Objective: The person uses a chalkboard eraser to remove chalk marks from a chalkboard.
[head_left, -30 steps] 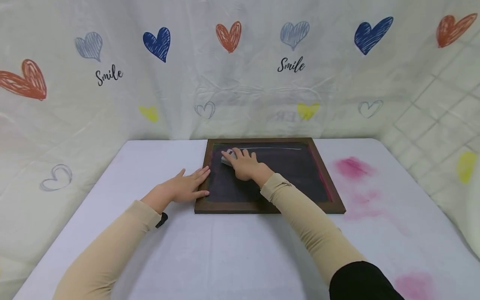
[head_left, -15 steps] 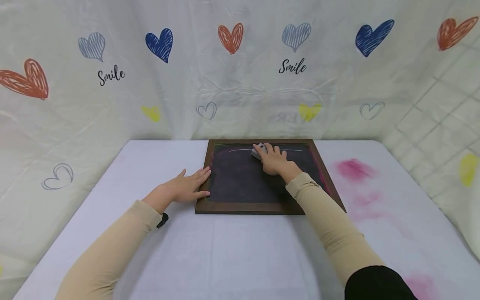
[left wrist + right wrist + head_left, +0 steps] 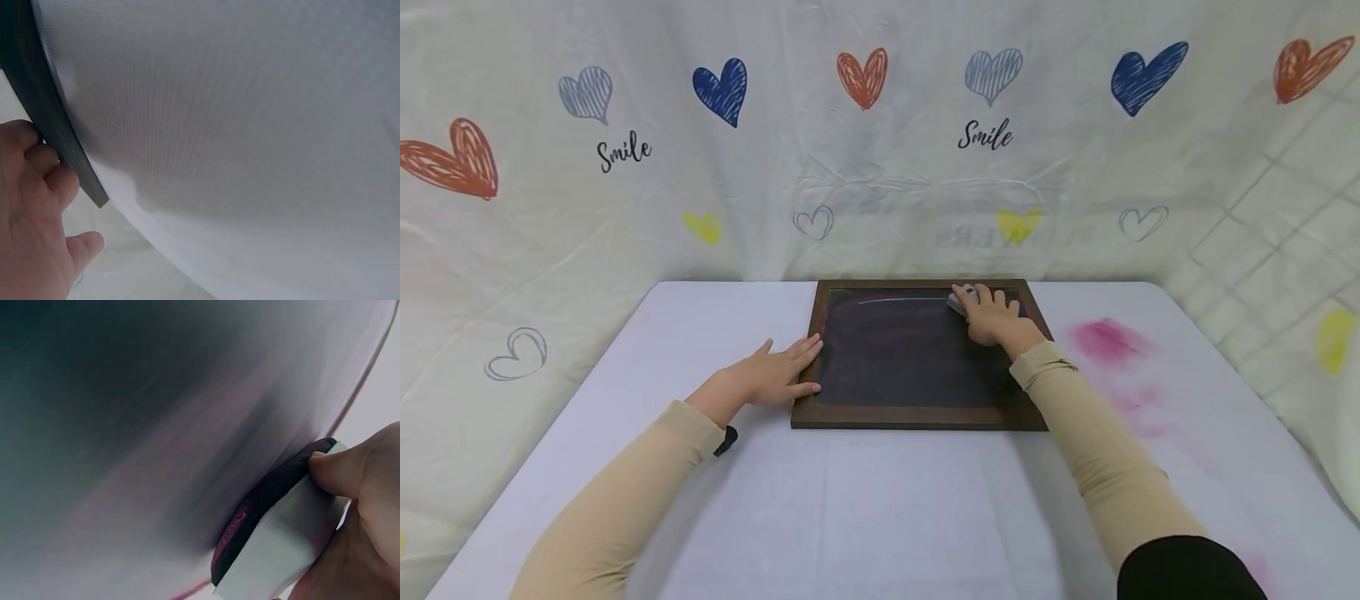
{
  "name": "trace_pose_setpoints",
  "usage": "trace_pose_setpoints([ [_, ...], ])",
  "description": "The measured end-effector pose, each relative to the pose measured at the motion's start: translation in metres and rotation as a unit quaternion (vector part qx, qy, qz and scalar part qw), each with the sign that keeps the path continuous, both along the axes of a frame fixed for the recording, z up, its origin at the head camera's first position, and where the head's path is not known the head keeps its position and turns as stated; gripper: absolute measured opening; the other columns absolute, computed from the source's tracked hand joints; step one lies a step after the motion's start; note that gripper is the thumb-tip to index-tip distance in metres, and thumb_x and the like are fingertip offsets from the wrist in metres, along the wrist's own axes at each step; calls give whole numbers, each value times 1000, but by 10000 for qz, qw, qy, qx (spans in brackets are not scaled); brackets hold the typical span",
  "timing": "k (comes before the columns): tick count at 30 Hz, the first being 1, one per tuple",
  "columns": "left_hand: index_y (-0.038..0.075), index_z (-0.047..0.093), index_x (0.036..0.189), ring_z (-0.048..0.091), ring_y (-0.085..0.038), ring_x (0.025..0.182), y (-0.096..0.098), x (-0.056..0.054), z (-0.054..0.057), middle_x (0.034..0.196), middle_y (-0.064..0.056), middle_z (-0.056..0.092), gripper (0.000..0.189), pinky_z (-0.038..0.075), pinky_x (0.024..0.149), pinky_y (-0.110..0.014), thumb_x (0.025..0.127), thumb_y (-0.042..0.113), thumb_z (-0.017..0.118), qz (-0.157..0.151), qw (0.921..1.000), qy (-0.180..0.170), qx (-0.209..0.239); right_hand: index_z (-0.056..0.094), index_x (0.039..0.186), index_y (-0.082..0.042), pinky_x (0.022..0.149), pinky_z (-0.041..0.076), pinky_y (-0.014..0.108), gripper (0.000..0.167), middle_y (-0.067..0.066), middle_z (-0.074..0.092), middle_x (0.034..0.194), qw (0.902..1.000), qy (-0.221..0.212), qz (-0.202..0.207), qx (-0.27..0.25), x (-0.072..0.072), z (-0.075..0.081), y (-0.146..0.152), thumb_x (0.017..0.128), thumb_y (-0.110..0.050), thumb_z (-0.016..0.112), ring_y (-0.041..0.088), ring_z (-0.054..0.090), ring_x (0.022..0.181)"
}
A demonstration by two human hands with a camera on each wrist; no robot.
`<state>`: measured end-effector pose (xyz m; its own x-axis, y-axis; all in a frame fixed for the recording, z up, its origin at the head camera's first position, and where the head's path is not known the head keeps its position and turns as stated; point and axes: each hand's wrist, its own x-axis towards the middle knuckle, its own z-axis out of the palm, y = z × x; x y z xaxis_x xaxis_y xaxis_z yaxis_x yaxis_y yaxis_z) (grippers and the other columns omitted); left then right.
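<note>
A framed chalkboard (image 3: 895,358) lies on the white-covered table, its wooden frame (image 3: 917,418) dark brown. My left hand (image 3: 767,375) rests on the frame's left side with fingers extended and spread. Near the board's upper right, my right hand (image 3: 988,317) grips a chalkboard eraser (image 3: 957,304). The right wrist view shows the eraser (image 3: 275,544) with a pale back and a dark felt pad (image 3: 250,519) dusted pink, thumb along its side, felt against the board. A thin white chalk line (image 3: 895,300) runs along the board's top, up to the eraser.
The white tablecloth (image 3: 850,517) bears pink stains (image 3: 1108,340) right of the board. Behind the table hangs a pale curtain (image 3: 917,150) printed with hearts and "Smile". A black item (image 3: 726,440) shows at the left cuff.
My right hand has slid the eraser from the board's upper left to its upper right. The left hand stays on the frame.
</note>
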<state>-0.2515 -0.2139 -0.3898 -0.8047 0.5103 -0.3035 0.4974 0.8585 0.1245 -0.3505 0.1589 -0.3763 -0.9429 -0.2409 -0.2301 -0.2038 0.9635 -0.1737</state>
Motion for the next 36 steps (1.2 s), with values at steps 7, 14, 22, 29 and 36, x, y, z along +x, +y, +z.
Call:
trace_pose_setpoints([
  [7,5,9,165,14,-29,156,1,2,2,171,-13,4,82,5,119,-68,108,53,43,-4,10000,-8,29,4,167,-18,111,17,69,64,26,1,166,9998,-60,-160,-48,3,4,22,111,-13,36,54,12,144],
  [14,5,9,165,13,-29,156,0,1,3,171,-13,4,82,5,119,-68,108,53,43,-10,10000,-15,-2,2,167,-17,109,18,70,67,28,-1,165,9993,-194,-304,-97,3,9,36,110,-7,36,56,12,142],
  [22,6,8,165,12,-28,156,-1,3,0,171,-12,4,84,4,119,-68,108,54,43,17,9999,-103,19,4,167,-16,111,11,74,71,33,1,162,9988,-205,-435,-53,-9,8,42,106,0,35,58,5,145],
  [29,5,7,165,12,-28,156,2,2,2,171,-12,4,83,5,119,-67,108,54,43,-8,9999,-81,-115,15,165,-8,106,15,78,60,40,9,156,9980,356,-479,216,-10,6,66,107,-4,32,64,11,140],
  [36,4,8,165,13,-29,156,2,2,4,171,-13,4,83,5,119,-67,108,54,43,20,9999,-77,-120,14,164,-4,104,18,79,57,43,11,154,9969,347,-607,369,-14,4,60,109,-4,26,66,10,139],
])
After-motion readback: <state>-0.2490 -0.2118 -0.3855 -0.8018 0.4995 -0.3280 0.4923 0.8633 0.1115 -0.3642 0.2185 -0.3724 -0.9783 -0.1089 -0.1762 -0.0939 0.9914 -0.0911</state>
